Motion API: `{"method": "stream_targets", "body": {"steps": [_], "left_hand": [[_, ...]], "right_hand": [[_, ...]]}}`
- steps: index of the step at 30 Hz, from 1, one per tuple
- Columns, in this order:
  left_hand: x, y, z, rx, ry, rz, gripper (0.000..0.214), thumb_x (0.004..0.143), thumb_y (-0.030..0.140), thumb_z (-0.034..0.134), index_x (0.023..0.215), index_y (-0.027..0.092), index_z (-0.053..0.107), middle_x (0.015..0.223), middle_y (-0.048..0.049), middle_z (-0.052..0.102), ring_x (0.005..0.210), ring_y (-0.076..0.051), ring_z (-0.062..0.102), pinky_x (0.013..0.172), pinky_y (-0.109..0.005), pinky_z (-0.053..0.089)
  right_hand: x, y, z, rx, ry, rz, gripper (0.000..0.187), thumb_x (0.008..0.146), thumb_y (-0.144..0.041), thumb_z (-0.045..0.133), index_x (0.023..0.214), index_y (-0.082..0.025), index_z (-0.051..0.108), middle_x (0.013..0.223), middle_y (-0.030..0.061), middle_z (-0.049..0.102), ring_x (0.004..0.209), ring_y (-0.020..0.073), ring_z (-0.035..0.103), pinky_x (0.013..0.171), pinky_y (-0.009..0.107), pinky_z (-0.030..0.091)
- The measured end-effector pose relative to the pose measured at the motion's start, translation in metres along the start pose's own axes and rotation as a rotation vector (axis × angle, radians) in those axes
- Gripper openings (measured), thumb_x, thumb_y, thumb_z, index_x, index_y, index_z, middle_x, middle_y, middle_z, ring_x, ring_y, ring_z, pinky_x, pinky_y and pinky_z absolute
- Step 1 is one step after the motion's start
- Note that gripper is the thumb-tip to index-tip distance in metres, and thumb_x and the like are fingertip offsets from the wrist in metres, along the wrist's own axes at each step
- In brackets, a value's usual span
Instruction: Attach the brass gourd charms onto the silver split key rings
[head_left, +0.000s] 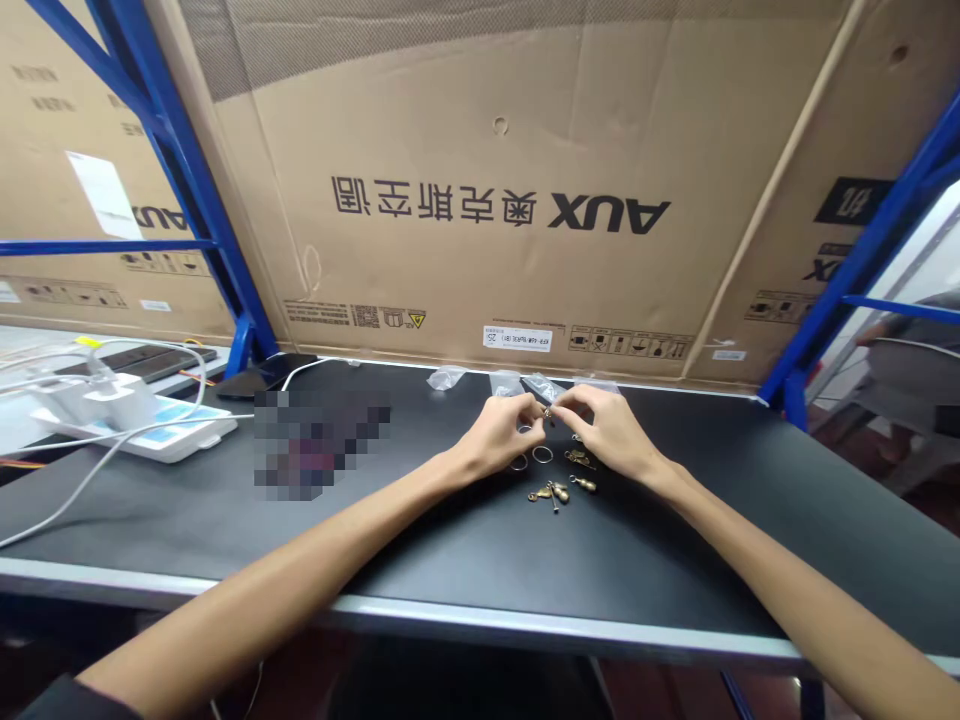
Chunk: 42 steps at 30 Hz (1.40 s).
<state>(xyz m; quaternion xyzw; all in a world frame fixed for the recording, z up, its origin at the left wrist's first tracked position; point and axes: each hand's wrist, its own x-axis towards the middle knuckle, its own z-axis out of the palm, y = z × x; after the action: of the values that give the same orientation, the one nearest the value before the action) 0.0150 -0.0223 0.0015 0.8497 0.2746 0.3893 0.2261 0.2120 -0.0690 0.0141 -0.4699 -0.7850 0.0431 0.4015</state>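
Forearms stretch across the black table past its metal front edge. My left hand and right hand meet, their fingertips pressed together, pinching a tiny metal piece. Rings and brass charms still lie loose just below my hands. Clear plastic bags sit along the far edge, against a cardboard box. Black tabletop stretches wide to my right.

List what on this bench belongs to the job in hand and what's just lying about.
Job in hand: left hand, right hand, small metal piece, metal rings, brass fittings, clear plastic bags.

Lying about: white corded device, AUX cardboard carton, blue shelving.
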Motion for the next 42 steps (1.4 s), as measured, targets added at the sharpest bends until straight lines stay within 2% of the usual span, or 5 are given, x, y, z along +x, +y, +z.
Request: {"method": "stream_targets", "body": {"steps": [9, 16, 21, 30, 42], "left_hand": [[0.000, -0.001, 0.001, -0.011, 0.016, -0.074, 0.005, 0.077, 0.020, 0.060, 0.077, 0.018, 0.064, 0.073, -0.0014, 0.069, 0.069, -0.017, 0.062, 0.068, -0.029, 0.049], [0.005, 0.000, -0.008, -0.137, 0.122, -0.132, 0.019, 0.085, 0.032, 0.061, 0.078, 0.016, 0.064, 0.079, -0.0048, 0.072, 0.075, -0.019, 0.068, 0.073, -0.032, 0.055], [0.011, -0.006, -0.016, -0.344, 0.096, -0.167, 0.024, 0.084, 0.038, 0.066, 0.080, 0.014, 0.066, 0.082, -0.0077, 0.075, 0.076, -0.019, 0.071, 0.075, -0.033, 0.057], [0.012, -0.009, -0.013, -0.427, 0.032, -0.223, 0.023, 0.082, 0.036, 0.069, 0.082, 0.012, 0.072, 0.091, -0.0109, 0.077, 0.081, -0.022, 0.074, 0.079, -0.035, 0.060], [0.012, -0.012, -0.013, -0.421, 0.001, -0.252, 0.027, 0.084, 0.038, 0.067, 0.085, 0.012, 0.075, 0.091, -0.0118, 0.078, 0.081, -0.022, 0.074, 0.079, -0.034, 0.058]], "right_hand": [[-0.004, -0.002, 0.004, -0.033, 0.051, -0.054, 0.020, 0.099, -0.035, 0.055, 0.093, -0.022, 0.070, 0.095, 0.0044, 0.074, 0.086, 0.0214, 0.068, 0.081, 0.036, 0.052], [-0.004, -0.003, 0.004, -0.337, -0.025, -0.310, 0.030, 0.104, -0.030, 0.044, 0.101, -0.019, 0.072, 0.101, 0.0108, 0.074, 0.092, 0.0246, 0.067, 0.082, 0.037, 0.050], [0.002, 0.009, -0.018, -0.344, -0.030, -0.101, 0.022, 0.100, -0.029, 0.054, 0.100, -0.022, 0.075, 0.101, 0.0068, 0.076, 0.087, 0.0232, 0.069, 0.078, 0.034, 0.050], [0.001, 0.039, -0.036, -0.300, -0.424, 0.051, 0.016, 0.092, -0.033, 0.064, 0.090, -0.025, 0.078, 0.085, 0.0009, 0.078, 0.076, 0.0203, 0.071, 0.074, 0.031, 0.050], [0.003, 0.028, -0.048, -0.346, -0.394, 0.092, 0.023, 0.094, -0.036, 0.058, 0.086, -0.025, 0.076, 0.081, 0.0007, 0.077, 0.071, 0.0188, 0.067, 0.067, 0.029, 0.046]]}}
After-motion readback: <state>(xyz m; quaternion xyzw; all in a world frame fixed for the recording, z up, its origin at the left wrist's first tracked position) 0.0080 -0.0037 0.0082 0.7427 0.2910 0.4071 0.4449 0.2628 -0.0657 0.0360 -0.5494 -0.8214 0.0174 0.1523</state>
